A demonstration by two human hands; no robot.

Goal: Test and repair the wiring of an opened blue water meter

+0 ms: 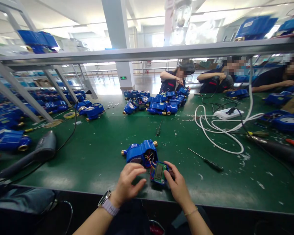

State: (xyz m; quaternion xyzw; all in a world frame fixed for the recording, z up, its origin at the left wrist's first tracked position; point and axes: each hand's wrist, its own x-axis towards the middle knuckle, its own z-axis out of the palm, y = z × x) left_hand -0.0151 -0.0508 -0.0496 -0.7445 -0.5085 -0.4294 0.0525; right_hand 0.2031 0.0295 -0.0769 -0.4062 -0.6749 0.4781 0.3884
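A blue water meter body (140, 152) with brass ends lies on the green table (95, 156) near the front edge, its housing opened and coloured wires showing. A small circuit board with a grey display (159, 172) hangs from those wires just in front of it. My right hand (178, 185) grips the board's right side with curled fingers. My left hand (129, 183), with a watch on the wrist, curls over the meter's near side beside the board, fingertips touching it.
A black-handled screwdriver (205, 160) lies right of the meter, another (158, 129) beyond it. A pile of blue meters (156, 102) sits mid-table, more at left (91, 111). White cable (220, 130), a power screwdriver (31, 156) at left. People work at the far side.
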